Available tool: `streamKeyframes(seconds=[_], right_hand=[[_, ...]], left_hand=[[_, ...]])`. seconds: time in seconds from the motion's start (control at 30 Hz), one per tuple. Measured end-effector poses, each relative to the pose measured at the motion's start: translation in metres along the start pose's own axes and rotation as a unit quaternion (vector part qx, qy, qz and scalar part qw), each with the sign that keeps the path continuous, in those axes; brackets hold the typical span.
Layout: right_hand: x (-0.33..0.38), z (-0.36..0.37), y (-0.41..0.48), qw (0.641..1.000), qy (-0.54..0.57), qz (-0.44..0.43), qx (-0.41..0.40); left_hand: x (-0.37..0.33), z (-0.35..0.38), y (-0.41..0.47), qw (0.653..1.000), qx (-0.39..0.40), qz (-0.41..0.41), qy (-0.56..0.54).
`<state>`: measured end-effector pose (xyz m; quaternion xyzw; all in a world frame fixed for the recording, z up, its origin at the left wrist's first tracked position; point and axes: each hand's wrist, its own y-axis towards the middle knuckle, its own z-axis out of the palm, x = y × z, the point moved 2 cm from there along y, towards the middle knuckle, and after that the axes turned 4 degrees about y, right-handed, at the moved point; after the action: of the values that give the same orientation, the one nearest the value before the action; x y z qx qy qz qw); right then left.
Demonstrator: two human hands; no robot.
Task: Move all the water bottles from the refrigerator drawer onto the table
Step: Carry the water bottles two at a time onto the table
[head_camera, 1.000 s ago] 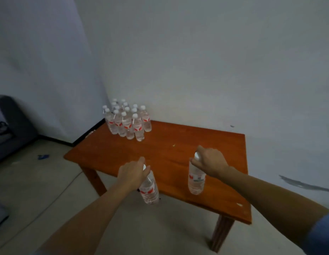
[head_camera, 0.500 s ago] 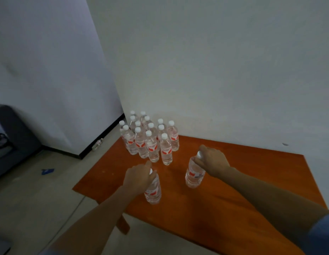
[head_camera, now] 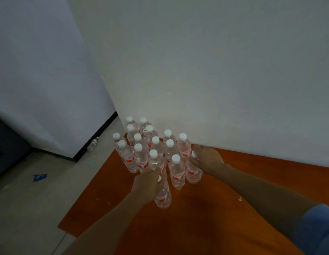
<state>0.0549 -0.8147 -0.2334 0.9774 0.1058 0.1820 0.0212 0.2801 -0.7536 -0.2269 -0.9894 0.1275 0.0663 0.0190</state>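
Several clear water bottles (head_camera: pixel 141 155) with white caps and red labels stand upright in a cluster at the far left corner of the orange wooden table (head_camera: pixel 215 218). My left hand (head_camera: pixel 147 184) grips the top of one bottle (head_camera: pixel 162 196) just in front of the cluster. My right hand (head_camera: pixel 206 159) grips the cap end of another bottle (head_camera: pixel 193 173) at the cluster's right edge, next to its neighbours. Both held bottles are upright, low over or on the tabletop; I cannot tell if they touch it.
A white wall runs close behind the table. The table's left edge (head_camera: pixel 90 188) drops to a grey floor with a blue scrap (head_camera: pixel 39 177). A small object (head_camera: pixel 92 144) lies by the baseboard. Dark furniture sits at the far left.
Both hands have carried their bottles forward to the cluster. The right bottle now stands beside the group, the left one just in front. The view has moved closer to the table.
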Motion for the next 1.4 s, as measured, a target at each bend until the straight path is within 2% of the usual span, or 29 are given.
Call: streamKeyframes(seconds=[0.33,0.57,0.77,0.93,1.1,1.23,1.4], right_hand=[[0.006,0.028,0.049,0.997,0.016,0.059,0.045],[0.026,0.031,0.047,0.986,0.029,0.163,0.022],[0.036,0.011,0.001,0.954,0.04,0.296,-0.037],[0.032,-0.016,-0.085,0.925,0.025,0.375,-0.066],[0.028,-0.052,-0.204,0.887,-0.002,0.447,-0.114],[0.03,-0.076,-0.327,0.831,-0.019,0.531,-0.164],[0.045,-0.087,-0.516,0.746,-0.036,0.634,-0.199]], left_hand=[[0.03,0.011,0.064,0.997,0.022,0.063,-0.048],[0.047,0.0,0.072,0.975,0.09,0.19,-0.077],[0.057,-0.035,0.088,0.96,0.016,0.268,-0.073],[0.009,-0.057,0.084,0.936,-0.022,0.351,-0.025],[-0.086,-0.054,0.035,0.892,0.003,0.452,0.023],[-0.174,-0.043,-0.036,0.841,0.028,0.538,0.053],[-0.294,-0.025,-0.16,0.777,0.057,0.626,0.036]])
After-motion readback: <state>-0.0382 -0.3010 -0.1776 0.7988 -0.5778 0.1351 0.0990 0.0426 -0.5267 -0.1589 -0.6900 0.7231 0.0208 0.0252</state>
